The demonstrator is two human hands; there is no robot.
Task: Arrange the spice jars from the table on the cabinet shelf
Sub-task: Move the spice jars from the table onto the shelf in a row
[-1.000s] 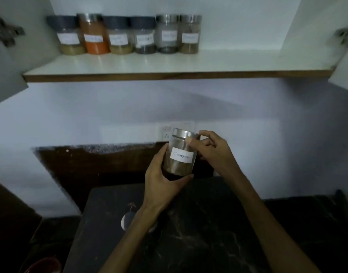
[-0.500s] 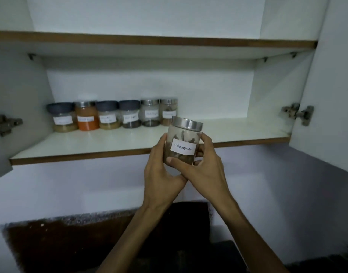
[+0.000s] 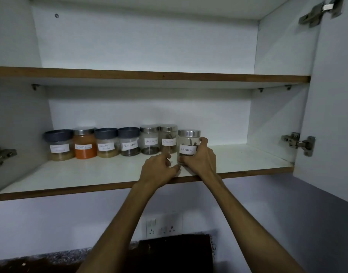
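Observation:
A glass cinnamon jar (image 3: 189, 137) with a steel lid and a white label stands on the lower cabinet shelf (image 3: 86, 174), at the right end of a row of several labelled spice jars (image 3: 129, 143). My right hand (image 3: 203, 159) is wrapped around the jar's right side and base. Just left of the jar, my left hand (image 3: 157, 171) has its fingers spread, the thumb close to the jar's foot; it holds nothing. An orange-filled jar (image 3: 85, 145) is second from the left in the row.
The shelf's right half (image 3: 248, 156) is bare white board. An upper shelf (image 3: 149, 74) runs above. Open cabinet doors with metal hinges (image 3: 299, 143) flank both sides. Below are a wall socket (image 3: 164, 226) and the dark counter edge (image 3: 169, 253).
Both hands raised the cinnamon jar from over the table to the shelf and set it beside the row. My left hand has come off the jar; the view tilted upward.

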